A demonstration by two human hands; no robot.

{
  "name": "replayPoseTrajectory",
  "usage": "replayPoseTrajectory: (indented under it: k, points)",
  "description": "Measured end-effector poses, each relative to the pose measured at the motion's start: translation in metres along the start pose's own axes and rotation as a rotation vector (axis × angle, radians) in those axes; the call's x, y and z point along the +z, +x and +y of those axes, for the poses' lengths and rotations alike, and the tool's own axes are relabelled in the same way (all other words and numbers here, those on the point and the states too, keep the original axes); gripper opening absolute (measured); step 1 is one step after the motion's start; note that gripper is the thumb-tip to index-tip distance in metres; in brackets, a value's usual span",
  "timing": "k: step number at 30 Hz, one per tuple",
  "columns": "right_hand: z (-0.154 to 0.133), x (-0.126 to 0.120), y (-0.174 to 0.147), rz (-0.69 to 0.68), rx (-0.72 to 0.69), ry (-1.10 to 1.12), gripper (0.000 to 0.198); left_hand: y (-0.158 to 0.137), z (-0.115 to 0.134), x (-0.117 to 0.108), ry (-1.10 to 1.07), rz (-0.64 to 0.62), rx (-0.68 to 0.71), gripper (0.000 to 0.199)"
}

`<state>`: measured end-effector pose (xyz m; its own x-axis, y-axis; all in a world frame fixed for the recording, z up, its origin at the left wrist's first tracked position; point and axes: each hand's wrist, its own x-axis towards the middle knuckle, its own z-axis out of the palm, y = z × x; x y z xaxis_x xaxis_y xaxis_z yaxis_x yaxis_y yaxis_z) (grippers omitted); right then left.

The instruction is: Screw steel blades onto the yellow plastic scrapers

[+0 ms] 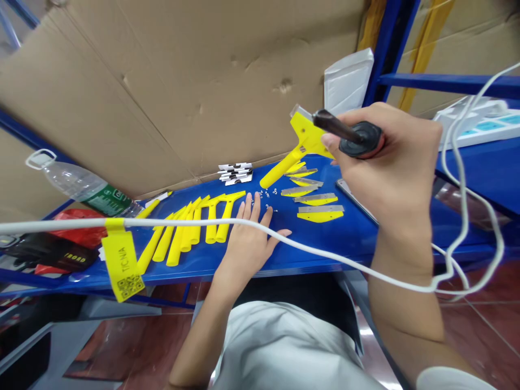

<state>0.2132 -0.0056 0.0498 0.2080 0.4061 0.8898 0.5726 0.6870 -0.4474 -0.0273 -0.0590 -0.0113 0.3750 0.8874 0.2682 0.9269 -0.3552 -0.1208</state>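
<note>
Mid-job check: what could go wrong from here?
The left hand lies among small loose pieces on the blue shelf; a sweep could scatter them.
The right hand holds a dark tool along with a yellow scraper, so either might slip.
The white cable crosses in front of the work and might snag an arm.

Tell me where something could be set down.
Bare room on the blue shelf lies right of the left hand, between the yellow blade pieces and the near edge, though the white cable crosses the view there. Left of that hand, yellow handles crowd the shelf; small loose parts lie by the fingertips.
</note>
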Motion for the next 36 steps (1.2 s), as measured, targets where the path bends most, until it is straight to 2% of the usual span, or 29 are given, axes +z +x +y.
replayPoseTrajectory:
  k: [6, 11, 20, 28, 36]
  points:
    - [0.0, 0.0, 0.0, 0.009, -0.019, -0.006, 0.018, 0.0, 0.004, 0.0, -0.046, -0.005, 0.053, 0.071]
    - [0.0, 0.0, 0.0, -0.002, -0.018, -0.008, 0.019, -0.003, 0.004, -0.001, -0.06, -0.023, 0.027, 0.071]
    - [-0.004, 0.0, 0.0, -0.009, 0.024, 0.002, 0.012, 0.004, 0.001, 0.004, -0.02, -0.002, 0.034, 0.073]
    - [-0.004, -0.001, 0.0, -0.006, -0.003, 0.02, 0.014, -0.002, 0.002, 0.0, -0.035, -0.018, 0.015, 0.071]
    - [-0.002, 0.002, -0.001, 0.003, -0.012, 0.027, 0.013, 0.01, 0.002, 0.007, -0.002, -0.006, 0.011, 0.081]
